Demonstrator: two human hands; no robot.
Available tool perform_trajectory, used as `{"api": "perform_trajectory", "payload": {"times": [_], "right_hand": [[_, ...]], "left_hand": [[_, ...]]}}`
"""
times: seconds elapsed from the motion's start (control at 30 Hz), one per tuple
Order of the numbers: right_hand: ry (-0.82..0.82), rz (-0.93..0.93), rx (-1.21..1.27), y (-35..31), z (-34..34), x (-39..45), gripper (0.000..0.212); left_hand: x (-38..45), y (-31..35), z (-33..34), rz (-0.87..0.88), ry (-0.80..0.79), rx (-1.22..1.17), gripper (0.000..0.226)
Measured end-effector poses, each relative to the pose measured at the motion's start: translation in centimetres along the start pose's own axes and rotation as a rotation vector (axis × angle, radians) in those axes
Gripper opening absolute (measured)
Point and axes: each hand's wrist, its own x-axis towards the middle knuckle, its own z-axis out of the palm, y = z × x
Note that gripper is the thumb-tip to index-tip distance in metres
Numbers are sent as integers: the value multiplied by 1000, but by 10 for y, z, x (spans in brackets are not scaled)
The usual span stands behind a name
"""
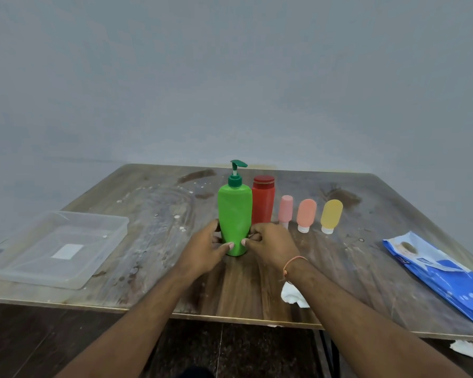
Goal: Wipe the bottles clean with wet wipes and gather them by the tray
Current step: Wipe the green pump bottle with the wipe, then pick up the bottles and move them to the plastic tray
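A green pump bottle stands upright in the middle of the wooden table. My left hand and my right hand grip its lower part from either side, thumbs on its front. Right behind it stands a red bottle. To the right of that, a pink tube, an orange tube and a yellow tube stand in a row on their caps. A clear plastic tray lies at the left. A crumpled white wipe lies under my right forearm.
A blue pack of wet wipes lies at the table's right edge. Another crumpled white wipe lies on the floor below the front right edge. A grey wall stands behind the table.
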Motion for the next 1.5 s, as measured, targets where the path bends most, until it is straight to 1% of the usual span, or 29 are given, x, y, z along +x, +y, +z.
{"api": "perform_trajectory", "payload": {"times": [0.1,0.17,0.27,0.33,0.37,0.4,0.43,0.47,0.5,0.53,0.7,0.77,0.83,0.9,0.93,1.0,1.03,1.07,1.13,1.2,1.23,1.27,1.33,1.4,1.5], "right_hand": [[24,19,11,-1,10,13,35],[31,29,22,-2,15,19,40],[26,35,-12,1,17,21,34],[22,5,-14,6,17,18,32],[17,1,-6,8,14,15,27],[6,12,0,10,10,10,14],[1,14,30,13,7,5,9],[0,30,51,16,3,1,25],[-2,35,69,19,-3,-7,35],[-1,41,71,21,-10,-14,38],[79,30,125,42,-37,-64,28],[95,49,163,51,-44,-85,23],[97,45,177,60,-48,-103,21],[105,12,151,67,-49,-119,25],[100,-1,141,70,-49,-126,28],[75,-12,135,77,-49,-139,32],[75,-21,133,79,-48,-143,34],[79,-27,126,79,-49,-149,34],[94,-41,127,78,-51,-156,31],[69,-51,145,75,-55,-162,33],[43,-56,148,74,-56,-164,36],[18,-51,147,73,-57,-166,39],[-11,-23,139,72,-55,-168,38],[-7,-22,141,71,-51,-166,33],[3,-38,118,69,-46,-156,28]], "left_hand": [[12,-2,-4,0,13,48,57],[20,-3,-6,-5,21,58,57],[31,-5,-7,-2,18,50,58],[39,-7,-8,3,6,49,58],[42,-7,-9,-4,-1,55,57],[45,-7,-8,-3,-1,50,57],[47,-8,-8,-5,-4,50,57],[50,-10,-8,-7,-3,40,58],[51,-10,-7,-18,-6,35,58],[53,-12,-7,-26,-7,23,59],[49,-18,-1,-49,-9,3,65],[41,-18,0,-35,0,-18,73],[34,-17,2,-47,80,-11,85],[22,-15,6,-68,202,93,91],[13,-9,10,-57,257,135,90],[-6,10,15,55,311,159,81],[-16,19,18,117,295,167,75],[-27,26,22,173,236,182,70],[-42,37,29,245,13,218,61],[-58,46,41,312,-217,270,61],[-65,52,48,347,-288,302,64],[-69,55,56,380,-323,328,66],[-73,57,68,414,-328,345,65],[-71,57,75,410,-299,348,57],[-66,54,80,364,-250,344,40]]}}
